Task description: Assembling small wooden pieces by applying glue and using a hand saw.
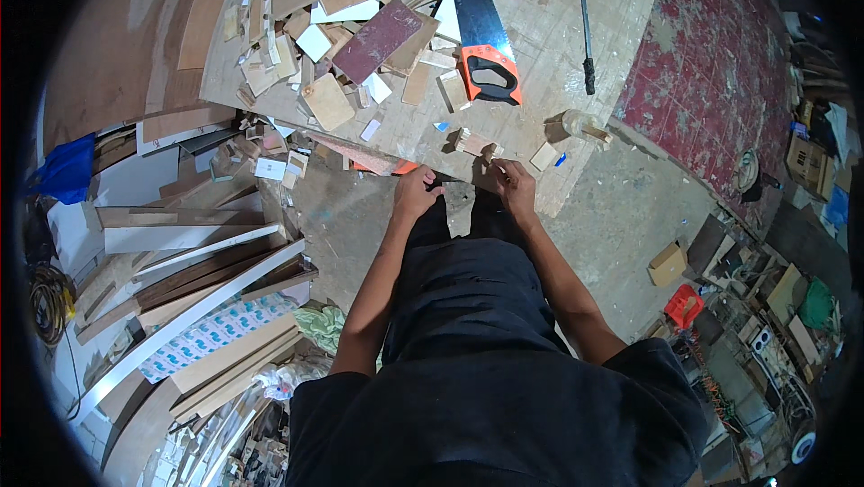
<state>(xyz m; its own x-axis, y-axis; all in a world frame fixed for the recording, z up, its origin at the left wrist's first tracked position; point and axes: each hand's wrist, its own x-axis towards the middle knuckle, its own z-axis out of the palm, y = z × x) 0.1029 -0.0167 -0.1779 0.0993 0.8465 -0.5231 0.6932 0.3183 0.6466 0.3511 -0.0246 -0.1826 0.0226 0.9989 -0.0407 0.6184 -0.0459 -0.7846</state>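
Where the pale wooden bench [544, 55] ends near the body, the left hand [417, 195] has its fingers curled narrowly just beside a bright orange handle-like part [405, 166]; I cannot tell whether they grip it. The right hand [516, 186] has its fingers loosely bent, tips close together; whether they pinch anything is unclear. Just beyond and left of those tips, a small pale wooden block with a notched end [475, 143] lies on the bench. Just right of them sits a flat pale wood piece [544, 157]. Farther beyond, well apart from both hands' fingers, lies a dark-bladed handsaw with an orange-and-black handle [483, 32].
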